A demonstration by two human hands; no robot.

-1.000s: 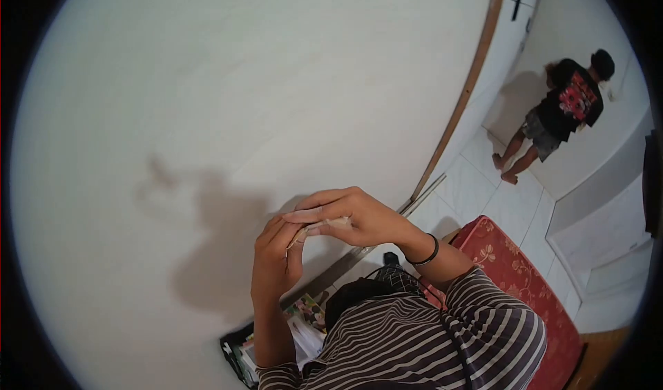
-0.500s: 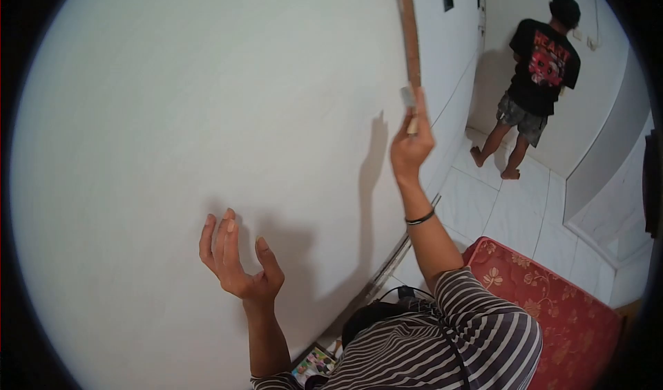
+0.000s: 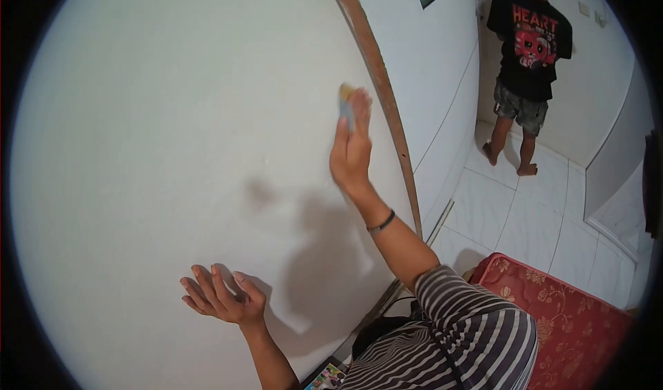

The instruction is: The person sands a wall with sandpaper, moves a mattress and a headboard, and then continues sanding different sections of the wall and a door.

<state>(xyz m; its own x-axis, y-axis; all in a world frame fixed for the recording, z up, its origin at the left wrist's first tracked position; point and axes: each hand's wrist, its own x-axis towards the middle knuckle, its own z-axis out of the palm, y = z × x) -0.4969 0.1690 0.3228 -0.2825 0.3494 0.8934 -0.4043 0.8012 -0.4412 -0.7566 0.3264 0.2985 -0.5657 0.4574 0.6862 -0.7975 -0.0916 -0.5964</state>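
one right hand [image 3: 352, 149], fingers gripping one blurred pad [image 3: 346, 105], one left hand [image 3: 231, 303], fingers spread

The person wore a short-sleeved shirt [image 3: 483, 328] in dark grey-brown with pale, narrow stripes — they curved round the right sleeve [image 3: 445, 295] and bunched into folds near the armpit. A thin dark strap [image 3: 445, 341] crossed the chest, and a slim dark band [image 3: 382, 222] circled the right wrist — plain, slightly shiny
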